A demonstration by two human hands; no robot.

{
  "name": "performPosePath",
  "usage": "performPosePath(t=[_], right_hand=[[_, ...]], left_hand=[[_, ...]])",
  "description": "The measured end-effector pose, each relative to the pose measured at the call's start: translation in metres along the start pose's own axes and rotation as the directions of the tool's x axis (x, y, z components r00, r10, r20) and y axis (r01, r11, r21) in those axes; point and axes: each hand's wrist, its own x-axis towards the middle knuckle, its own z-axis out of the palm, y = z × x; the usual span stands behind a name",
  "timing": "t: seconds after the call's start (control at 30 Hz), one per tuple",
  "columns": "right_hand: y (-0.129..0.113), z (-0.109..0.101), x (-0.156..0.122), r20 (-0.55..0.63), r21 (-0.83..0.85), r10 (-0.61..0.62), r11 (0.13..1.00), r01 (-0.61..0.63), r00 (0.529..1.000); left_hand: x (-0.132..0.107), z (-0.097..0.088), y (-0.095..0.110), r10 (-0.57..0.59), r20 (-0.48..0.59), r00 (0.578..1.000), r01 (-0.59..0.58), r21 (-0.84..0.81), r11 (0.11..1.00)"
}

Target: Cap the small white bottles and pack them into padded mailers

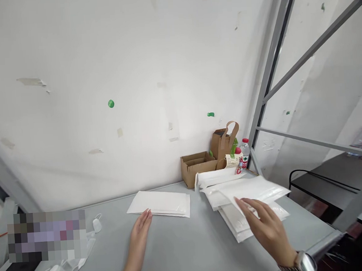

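Note:
My left hand (140, 233) lies flat and open on the grey table (181, 246), its fingertips just short of a small stack of flat white packets (159, 203). My right hand (263, 224), fingers stretched out, rests on a larger, loosely fanned pile of white packets (249, 196) at the right; a watch sits on that wrist. Neither hand grips anything.
At the back against the white wall stand an open cardboard box (197, 167), a brown paper bag (224, 143) and a plastic bottle (245, 152). Clear plastic tubing with small cups (74, 256) lies at the left. A grey metal rack frame (269, 73) rises at the right, past the table's edge.

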Motion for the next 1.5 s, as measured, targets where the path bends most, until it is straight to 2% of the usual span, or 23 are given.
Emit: performPosePath(t=[0.07, 0.2, 0.33, 0.43, 0.53, 0.63, 0.73, 0.83, 1.0, 1.07, 1.13, 1.23, 1.3, 1.5], right_hand=[[0.002, 0.018, -0.017, 0.104, 0.017, -0.041, 0.999, 0.04, 0.994], [0.003, 0.048, -0.034, 0.162, 0.044, -0.057, 0.998, 0.05, 0.985], [0.007, 0.067, -0.029, 0.183, 0.057, -0.031, 0.998, 0.02, 0.983], [0.003, 0.07, -0.02, 0.171, 0.035, 0.033, 0.999, -0.04, 0.985], [-0.012, 0.066, -0.008, 0.111, 0.039, 0.131, 0.99, -0.136, 0.985], [-0.036, 0.065, 0.008, 0.127, 0.131, 0.212, 0.965, -0.228, 0.969], [-0.062, 0.072, 0.026, 0.204, 0.265, 0.189, 0.934, -0.24, 0.961], [-0.088, 0.088, 0.041, 0.288, 0.37, 0.153, 0.893, -0.257, 0.945], [-0.122, 0.129, 0.058, 0.469, 0.442, 0.138, 0.818, -0.367, 0.872], [-0.131, 0.146, 0.063, 0.578, 0.401, 0.088, 0.835, -0.376, 0.811], [-0.137, 0.16, 0.067, 0.664, 0.331, 0.035, 0.882, -0.336, 0.747], [-0.141, 0.172, 0.069, 0.715, 0.285, -0.025, 0.923, -0.258, 0.699], [-0.14, 0.176, 0.067, 0.707, 0.296, -0.058, 0.929, -0.221, 0.705], [-0.128, 0.185, 0.056, 0.606, 0.358, -0.077, 0.916, -0.184, 0.792]], left_hand=[[0.001, 0.0, -0.001, -0.003, 0.003, 1.0, 0.003, 0.001, 1.0], [0.0, 0.0, 0.001, -0.004, 0.009, 1.0, 0.004, 0.025, 1.0], [0.001, -0.002, 0.0, 0.008, 0.02, 1.0, -0.009, 0.051, 0.999], [0.002, -0.004, -0.001, 0.018, 0.02, 1.0, -0.019, 0.046, 0.999], [0.002, -0.003, 0.001, 0.016, 0.004, 1.0, -0.016, 0.046, 0.999], [0.0, -0.001, 0.003, 0.021, -0.016, 1.0, -0.02, 0.046, 0.999], [-0.002, 0.001, 0.006, 0.033, -0.046, 0.998, -0.031, 0.037, 0.999], [-0.002, 0.001, 0.008, 0.043, -0.076, 0.996, -0.043, 0.007, 0.999], [0.004, 0.0, 0.007, 0.082, -0.1, 0.992, -0.088, -0.06, 0.994], [0.006, 0.0, 0.005, 0.098, -0.114, 0.989, -0.107, -0.075, 0.991], [0.008, 0.0, 0.004, 0.108, -0.131, 0.986, -0.12, -0.088, 0.989], [0.009, -0.001, 0.002, 0.121, -0.155, 0.98, -0.139, -0.109, 0.984], [0.009, 0.0, 0.002, 0.128, -0.165, 0.978, -0.149, -0.121, 0.981], [0.01, 0.0, 0.0, 0.141, -0.16, 0.977, -0.164, -0.141, 0.976]])
